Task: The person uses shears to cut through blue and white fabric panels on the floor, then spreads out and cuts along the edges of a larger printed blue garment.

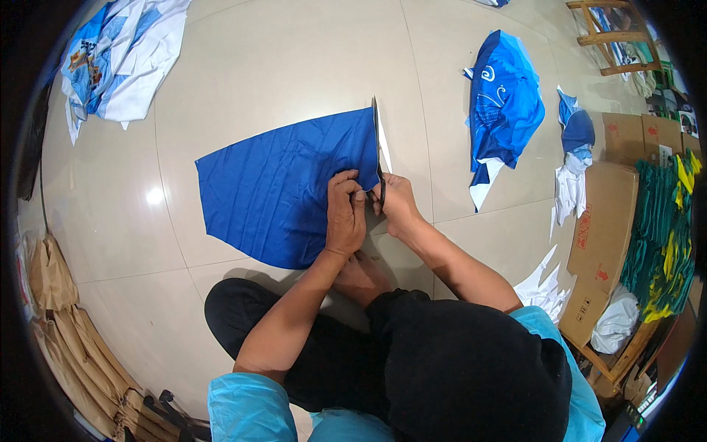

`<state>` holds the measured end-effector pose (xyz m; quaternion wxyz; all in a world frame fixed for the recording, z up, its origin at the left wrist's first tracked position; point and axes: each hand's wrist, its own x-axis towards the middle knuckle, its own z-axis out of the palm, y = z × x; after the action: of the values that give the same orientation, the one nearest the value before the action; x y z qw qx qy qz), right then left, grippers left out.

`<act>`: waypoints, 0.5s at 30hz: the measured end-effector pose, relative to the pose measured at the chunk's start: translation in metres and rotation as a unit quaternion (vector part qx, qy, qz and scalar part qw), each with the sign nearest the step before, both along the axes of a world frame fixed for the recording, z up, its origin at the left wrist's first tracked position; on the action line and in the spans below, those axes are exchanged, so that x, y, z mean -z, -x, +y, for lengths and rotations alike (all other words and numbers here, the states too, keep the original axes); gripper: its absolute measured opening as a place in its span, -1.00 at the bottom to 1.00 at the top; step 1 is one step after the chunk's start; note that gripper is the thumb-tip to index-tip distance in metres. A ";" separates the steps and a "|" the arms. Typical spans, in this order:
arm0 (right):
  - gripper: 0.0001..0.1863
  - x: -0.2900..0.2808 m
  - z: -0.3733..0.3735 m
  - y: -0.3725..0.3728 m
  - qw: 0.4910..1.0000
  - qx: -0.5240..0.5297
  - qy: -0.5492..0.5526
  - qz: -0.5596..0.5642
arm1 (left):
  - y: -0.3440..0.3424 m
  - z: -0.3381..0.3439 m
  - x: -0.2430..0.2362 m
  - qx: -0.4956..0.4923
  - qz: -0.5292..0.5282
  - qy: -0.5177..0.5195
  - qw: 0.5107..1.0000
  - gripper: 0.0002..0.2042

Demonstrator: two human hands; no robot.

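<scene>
A dark blue piece of cloth point(269, 184) lies spread on the tiled floor in front of me, with creases across it. My left hand point(345, 217) is closed on its near right corner, pinching the edge. My right hand point(398, 202) grips black-handled scissors point(377, 136). Their long blades point away from me along the cloth's right edge, with a thin white sliver beside them. How far apart the blades are is hard to make out. Below my left hand my bare foot point(362, 278) partly shows.
Printed blue and white cloth point(140, 59) lies far left; a bright blue heap point(504, 99) lies right of the scissors. White scraps point(545, 287), cardboard point(600, 243) and green and yellow cloth point(659, 236) are at the right. Brown wrapped bundles point(81, 339) stand left, a wooden stool point(615, 37) far right.
</scene>
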<state>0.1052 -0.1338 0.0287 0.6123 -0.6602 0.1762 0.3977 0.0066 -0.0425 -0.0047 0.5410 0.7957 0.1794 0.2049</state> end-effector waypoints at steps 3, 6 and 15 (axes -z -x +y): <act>-0.77 -0.001 0.000 -0.001 1.000 0.001 0.005 0.005 | 0.000 0.000 0.000 0.001 0.001 -0.010 1.000 -0.90; -0.78 0.001 0.000 -0.001 1.000 0.003 0.003 0.006 | 0.000 0.001 0.002 0.001 -0.002 -0.012 1.000 -0.91; -0.87 0.001 0.000 -0.003 1.000 0.001 0.000 0.003 | -0.001 0.001 0.000 -0.007 -0.011 0.005 1.000 -0.90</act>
<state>0.1077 -0.1341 0.0274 0.6122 -0.6591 0.1790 0.3986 0.0080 -0.0414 -0.0044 0.5457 0.7893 0.1800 0.2165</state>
